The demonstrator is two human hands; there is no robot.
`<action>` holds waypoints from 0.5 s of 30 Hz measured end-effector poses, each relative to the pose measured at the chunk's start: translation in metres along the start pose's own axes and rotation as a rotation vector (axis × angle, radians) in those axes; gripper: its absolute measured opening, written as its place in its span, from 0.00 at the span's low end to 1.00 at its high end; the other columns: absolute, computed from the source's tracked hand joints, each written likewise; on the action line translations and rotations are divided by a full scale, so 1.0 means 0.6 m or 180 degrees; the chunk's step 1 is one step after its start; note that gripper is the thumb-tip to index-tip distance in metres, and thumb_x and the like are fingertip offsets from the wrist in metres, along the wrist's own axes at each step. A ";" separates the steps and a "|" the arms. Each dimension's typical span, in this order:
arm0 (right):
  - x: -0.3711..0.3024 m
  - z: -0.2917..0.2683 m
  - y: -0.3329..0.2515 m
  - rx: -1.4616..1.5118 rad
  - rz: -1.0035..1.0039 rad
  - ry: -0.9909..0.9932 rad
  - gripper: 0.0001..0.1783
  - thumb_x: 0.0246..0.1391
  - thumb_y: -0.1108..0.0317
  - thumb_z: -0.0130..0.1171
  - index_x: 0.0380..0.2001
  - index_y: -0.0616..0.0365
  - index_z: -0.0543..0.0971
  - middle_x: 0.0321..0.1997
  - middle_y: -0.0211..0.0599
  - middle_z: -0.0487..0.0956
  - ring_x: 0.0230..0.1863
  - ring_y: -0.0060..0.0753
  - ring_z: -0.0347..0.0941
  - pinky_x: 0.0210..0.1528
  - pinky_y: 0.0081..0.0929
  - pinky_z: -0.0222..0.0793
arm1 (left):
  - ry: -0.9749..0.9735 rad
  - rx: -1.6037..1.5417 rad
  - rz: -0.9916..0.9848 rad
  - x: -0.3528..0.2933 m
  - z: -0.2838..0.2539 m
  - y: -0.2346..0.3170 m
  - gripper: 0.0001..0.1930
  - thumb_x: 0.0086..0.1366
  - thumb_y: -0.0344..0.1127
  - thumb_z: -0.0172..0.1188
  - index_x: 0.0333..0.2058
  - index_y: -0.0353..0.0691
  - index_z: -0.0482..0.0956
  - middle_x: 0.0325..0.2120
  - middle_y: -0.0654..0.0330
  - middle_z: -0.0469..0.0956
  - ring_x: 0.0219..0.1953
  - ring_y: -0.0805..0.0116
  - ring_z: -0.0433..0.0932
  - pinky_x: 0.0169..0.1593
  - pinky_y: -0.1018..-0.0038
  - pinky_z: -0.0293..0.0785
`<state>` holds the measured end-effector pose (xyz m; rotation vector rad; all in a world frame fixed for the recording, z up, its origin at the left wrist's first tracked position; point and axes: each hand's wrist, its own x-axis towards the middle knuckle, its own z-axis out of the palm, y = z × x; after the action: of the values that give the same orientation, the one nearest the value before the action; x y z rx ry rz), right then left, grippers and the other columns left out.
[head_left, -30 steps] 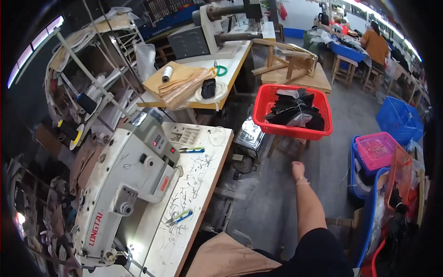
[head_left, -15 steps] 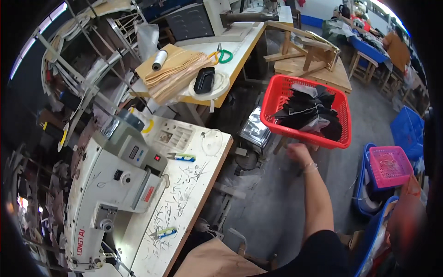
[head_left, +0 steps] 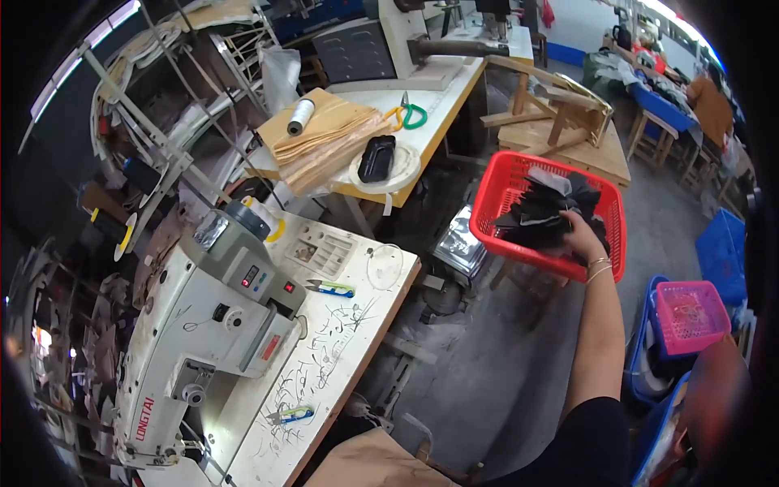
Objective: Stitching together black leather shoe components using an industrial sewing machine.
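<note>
A crowded sewing workshop with a grey concrete floor, worktables and crates fills the view. At about nine o'clock a white sewing machine [head_left: 207, 325] sits on a scribbled-over white table [head_left: 341, 357], with small blue-handled snips [head_left: 331, 287] beside its head and a second pair [head_left: 290, 415] nearer the lower edge. Toward eleven o'clock a second table [head_left: 422, 122] carries a stack of tan sheets [head_left: 324, 138], a white thread spool [head_left: 300, 116], a black pouch [head_left: 376, 157] and green-handled scissors [head_left: 410, 115]. At one o'clock a wooden stool [head_left: 560, 122] lies tipped on a low bench.

Just right of centre, at about two o'clock, a red basket [head_left: 507, 183] holds a heap of black fabric pieces [head_left: 540, 215]. The right hand [head_left: 583, 242] reaches over the near rim into that heap; the fingers are buried among the pieces, so I cannot tell whether they have closed on one or are only touching. The left hand is out of view.

The step in hand looks like picking a piece from the basket. The next move would call for closing on a single piece and lifting it free of the rest without dragging the pile over the rim. The fabric lies directly under and ahead of the fingertips, touching them.

At three to four o'clock stand a blue crate [head_left: 722, 252] and a pink basket [head_left: 690, 316].
</note>
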<state>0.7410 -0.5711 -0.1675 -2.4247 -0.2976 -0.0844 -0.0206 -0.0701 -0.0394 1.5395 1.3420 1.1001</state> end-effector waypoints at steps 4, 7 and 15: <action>-0.030 0.046 -0.025 -0.1565 0.0233 0.0775 0.26 0.45 0.79 0.52 0.49 0.43 0.70 0.48 0.33 0.70 0.54 0.41 0.65 0.44 0.47 0.73 | -0.0200 0.0016 0.0340 0.004 -0.019 -0.030 0.26 0.63 0.42 0.53 0.53 0.28 0.65 0.45 0.41 0.71 0.43 0.48 0.75 0.44 0.57 0.75; -0.045 0.022 -0.033 -0.1839 0.0434 0.0952 0.20 0.46 0.78 0.51 0.44 0.45 0.72 0.44 0.30 0.70 0.50 0.40 0.67 0.37 0.46 0.73 | -0.0376 0.0015 0.0637 0.019 -0.027 -0.049 0.26 0.63 0.42 0.53 0.53 0.28 0.65 0.45 0.42 0.72 0.43 0.48 0.75 0.45 0.57 0.75; -0.060 -0.156 -0.305 -0.0590 -0.1131 0.2457 0.24 0.35 0.85 0.50 0.41 0.60 0.75 0.42 0.47 0.75 0.47 0.52 0.70 0.51 0.38 0.66 | -0.0625 0.0064 0.1155 0.057 -0.086 -0.130 0.26 0.63 0.42 0.53 0.53 0.28 0.65 0.46 0.42 0.72 0.43 0.48 0.75 0.45 0.57 0.75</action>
<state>0.6648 -0.5029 0.0144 -2.2832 -0.3611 -1.2090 -0.0909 -0.0256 -0.0942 1.9024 0.9672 1.1169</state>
